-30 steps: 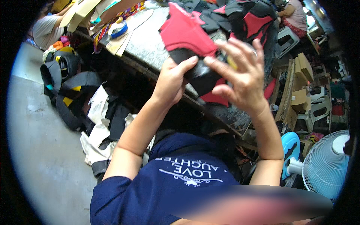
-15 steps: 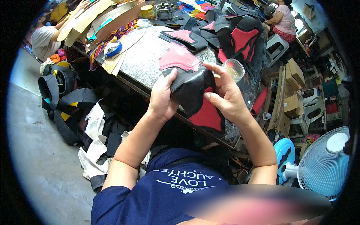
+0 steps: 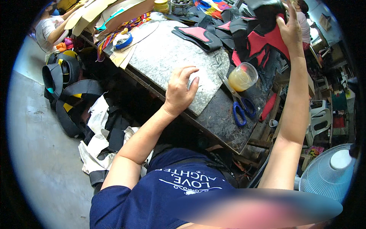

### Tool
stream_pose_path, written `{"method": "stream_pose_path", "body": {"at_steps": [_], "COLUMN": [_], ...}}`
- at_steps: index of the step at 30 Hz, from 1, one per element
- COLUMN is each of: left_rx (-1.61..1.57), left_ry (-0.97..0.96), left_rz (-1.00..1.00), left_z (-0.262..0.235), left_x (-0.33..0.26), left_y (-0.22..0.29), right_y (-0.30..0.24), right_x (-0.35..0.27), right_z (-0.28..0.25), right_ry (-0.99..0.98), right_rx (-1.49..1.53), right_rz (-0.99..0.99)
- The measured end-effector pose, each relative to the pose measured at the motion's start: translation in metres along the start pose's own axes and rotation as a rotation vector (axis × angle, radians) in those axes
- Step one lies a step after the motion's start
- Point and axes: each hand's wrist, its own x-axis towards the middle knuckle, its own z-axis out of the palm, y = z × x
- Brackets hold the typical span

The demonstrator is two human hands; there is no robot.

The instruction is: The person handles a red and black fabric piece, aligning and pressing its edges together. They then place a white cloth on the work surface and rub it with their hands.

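The table spreads widest, dark and worn, with a pale slab lying on it. At its far right sits a pile of black and red pieces, overlapping one another. The piece by the right hand is at that pile's right end, its black part reaching the upper edge of view and its red part hanging lower. It looks light and bendable, probably padded sheet rather than anything brittle; the black face has a sheen and may be a little slick, the red seems more like cloth. A flat pinch near the edge, thumb on one face and fingers behind, should suit it. The right thumb lies against that edge; the fingertips run out of view, so I cannot tell whether they pinch. The left hand hovers over the slab's near edge, fingers half curled, thumb apart, holding nothing. Smaller still are a jar, scissors beside it, and a blue tape roll.
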Motion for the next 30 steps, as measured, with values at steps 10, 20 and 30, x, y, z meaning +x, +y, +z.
{"method": "stream_pose_path", "body": {"at_steps": [10,20,30], "left_rx": [0.014,0.066,0.055], "left_ry": [-0.042,-0.017,-0.012], "left_rz": [-0.043,0.017,0.015], "left_z": [-0.004,0.000,0.001], "left_x": [0.003,0.001,0.004], "left_y": [0.003,-0.003,-0.001], "right_y": [0.074,-0.024,-0.108], "right_x": [-0.080,-0.069,-0.118], "right_z": [0.055,-0.016,-0.029], "right_ry": [-0.121,-0.647,-1.039], "right_rx": [-0.309,0.432,-0.262], "right_rz": [0.439,0.070,0.022]}}
